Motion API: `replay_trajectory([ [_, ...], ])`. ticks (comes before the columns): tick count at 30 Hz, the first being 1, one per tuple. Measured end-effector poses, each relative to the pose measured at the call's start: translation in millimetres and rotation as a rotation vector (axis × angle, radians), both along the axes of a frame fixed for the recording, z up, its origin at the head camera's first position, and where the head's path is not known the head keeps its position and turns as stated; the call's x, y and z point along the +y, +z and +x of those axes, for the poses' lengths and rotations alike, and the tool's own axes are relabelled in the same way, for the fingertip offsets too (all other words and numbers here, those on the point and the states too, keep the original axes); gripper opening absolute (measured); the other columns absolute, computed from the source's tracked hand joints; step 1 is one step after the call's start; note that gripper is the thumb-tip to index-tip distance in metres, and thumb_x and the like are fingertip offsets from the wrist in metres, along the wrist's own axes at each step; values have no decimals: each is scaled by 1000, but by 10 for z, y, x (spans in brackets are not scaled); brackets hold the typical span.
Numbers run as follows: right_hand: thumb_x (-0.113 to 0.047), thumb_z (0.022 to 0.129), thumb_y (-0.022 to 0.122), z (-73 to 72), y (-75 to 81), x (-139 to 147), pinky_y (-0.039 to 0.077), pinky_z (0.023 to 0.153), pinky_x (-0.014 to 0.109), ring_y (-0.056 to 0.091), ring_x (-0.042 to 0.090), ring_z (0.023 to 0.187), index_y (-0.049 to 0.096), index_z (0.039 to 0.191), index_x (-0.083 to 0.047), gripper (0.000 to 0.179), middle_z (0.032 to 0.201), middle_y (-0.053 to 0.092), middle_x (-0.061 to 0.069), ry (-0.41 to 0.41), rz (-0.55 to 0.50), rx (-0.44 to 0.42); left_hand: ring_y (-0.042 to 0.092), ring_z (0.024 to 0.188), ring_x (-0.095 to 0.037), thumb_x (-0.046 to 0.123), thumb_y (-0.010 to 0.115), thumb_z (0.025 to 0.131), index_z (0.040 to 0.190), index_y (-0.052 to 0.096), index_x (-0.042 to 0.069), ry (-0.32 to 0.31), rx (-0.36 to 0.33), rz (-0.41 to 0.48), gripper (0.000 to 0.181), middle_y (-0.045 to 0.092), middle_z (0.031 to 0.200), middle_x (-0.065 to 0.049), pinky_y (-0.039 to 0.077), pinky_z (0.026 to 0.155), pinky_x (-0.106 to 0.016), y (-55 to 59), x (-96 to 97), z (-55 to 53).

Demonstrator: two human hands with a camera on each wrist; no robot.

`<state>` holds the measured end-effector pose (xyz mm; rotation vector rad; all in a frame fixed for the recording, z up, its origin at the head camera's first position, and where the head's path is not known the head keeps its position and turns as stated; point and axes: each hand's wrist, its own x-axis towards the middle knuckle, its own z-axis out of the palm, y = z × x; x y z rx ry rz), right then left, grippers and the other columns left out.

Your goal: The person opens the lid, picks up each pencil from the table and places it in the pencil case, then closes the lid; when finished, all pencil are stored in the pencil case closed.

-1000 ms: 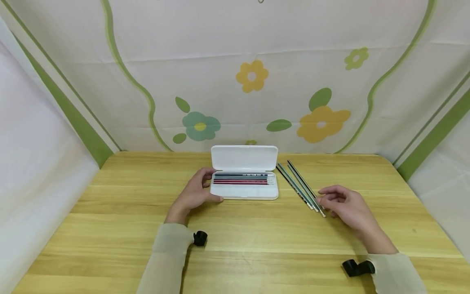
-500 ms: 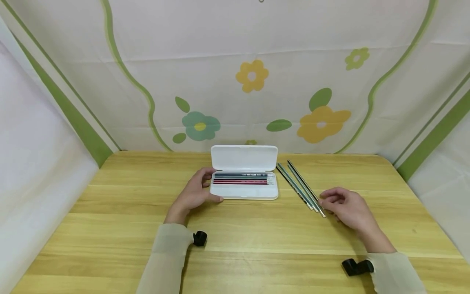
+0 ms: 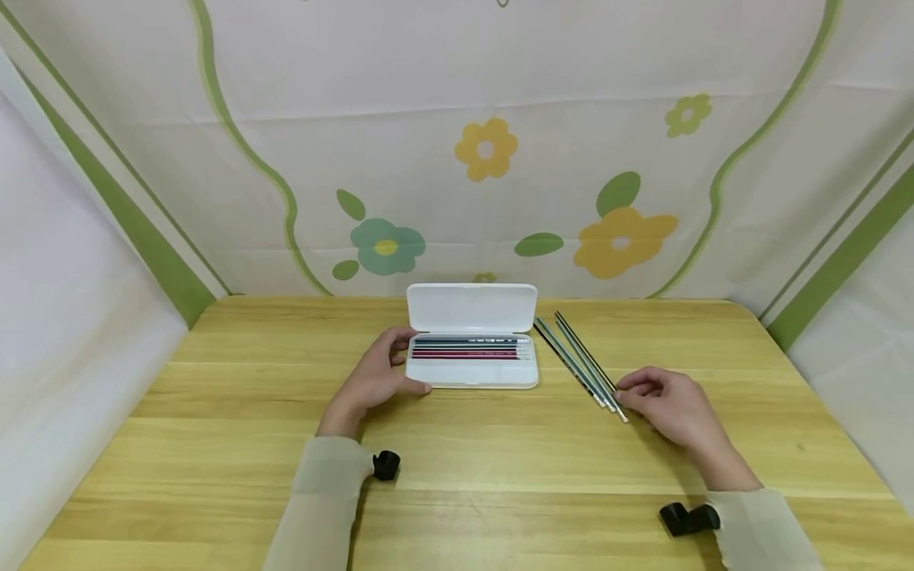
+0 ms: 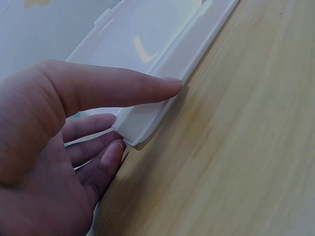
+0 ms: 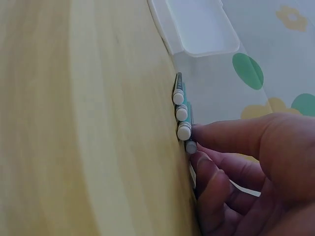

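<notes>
Right hand pinches outermost pencil; left hand grips pencil case.
Pencil between right thumb and fingers, near eraser end, beside other loose pencils on wood-grain worktop; left fingers round left end of open, white, smooth, rectangular case, dark and red pencils inside; right thumb and index closer together than a second ago, left hand unchanged.

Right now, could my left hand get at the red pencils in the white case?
Probably yes: the lid stands open and nothing covers the red pencils, though the left hand grips one end of the white case and would likely have to let go.
</notes>
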<state>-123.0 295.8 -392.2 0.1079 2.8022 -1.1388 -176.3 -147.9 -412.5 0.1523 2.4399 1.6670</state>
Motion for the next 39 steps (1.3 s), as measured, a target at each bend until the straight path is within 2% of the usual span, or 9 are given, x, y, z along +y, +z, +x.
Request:
replay_trajectory([
  [10, -36, 96, 81, -23, 21, -50, 47, 70, 27, 65, 13, 80, 78, 108, -9, 30, 92, 76, 0, 9, 125, 35, 50, 135, -37, 3, 93, 74, 153, 49, 7, -7, 16, 1, 90, 55, 152, -18, 39, 120, -53, 8, -41, 7],
  [26, -33, 96, 79, -33, 39, -125, 47, 71, 29, 64, 13, 80, 78, 105, -8, 27, 91, 76, 1, 36, 141, 60, 51, 135, -37, 4, 93, 75, 156, 47, 5, -4, 14, 2, 93, 53, 153, -19, 40, 117, -51, 9, -87, 28],
  [33, -33, 97, 78, -37, 12, -138, 48, 71, 29, 64, 13, 81, 78, 107, -8, 27, 93, 76, 2, 34, 142, 55, 50, 136, -39, 5, 93, 75, 156, 47, 5, 1, 16, -7, 93, 53, 154, -20, 39, 119, -55, 3, -116, 25],
  [39, -32, 98, 77, -29, 5, -153, 49, 71, 29, 65, 13, 81, 78, 108, -8, 26, 94, 77, 3, 19, 131, 42, 50, 136, -36, 6, 93, 75, 155, 48, 10, 5, -4, -22, 93, 54, 153, -16, 39, 120, -52, 12, -118, 13],
])
